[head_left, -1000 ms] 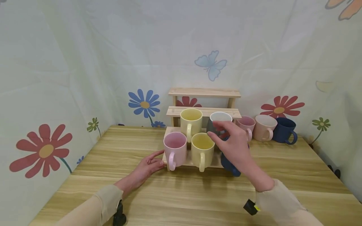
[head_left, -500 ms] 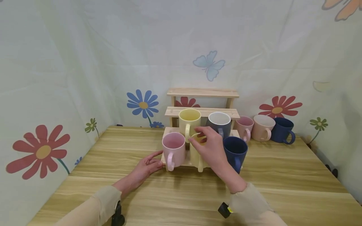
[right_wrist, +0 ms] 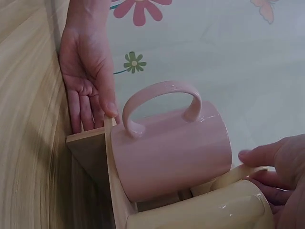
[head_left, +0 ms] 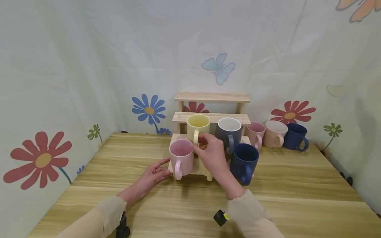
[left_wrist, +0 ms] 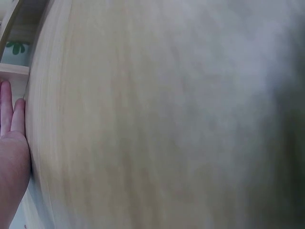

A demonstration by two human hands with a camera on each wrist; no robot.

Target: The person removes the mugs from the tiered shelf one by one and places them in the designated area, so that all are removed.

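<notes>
A person's left hand (head_left: 149,177), fingers extended, touches the left end of the wooden rack (head_left: 212,97). The right hand (head_left: 213,153) frames the handle of the far yellow mug (head_left: 196,126) on it, grip unclear; pinching squarely, clear of the near pink mug (head_left: 183,158), seems best.

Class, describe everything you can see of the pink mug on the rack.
The pink mug is glossy, apparently ceramic, pink inside too, with a plain body and one looped handle at its front. It stands upright on the left end of the lowest step of the rack, handle jutting past the edge. The left hand and right hand are close; whether either touches it cannot be told.
</notes>
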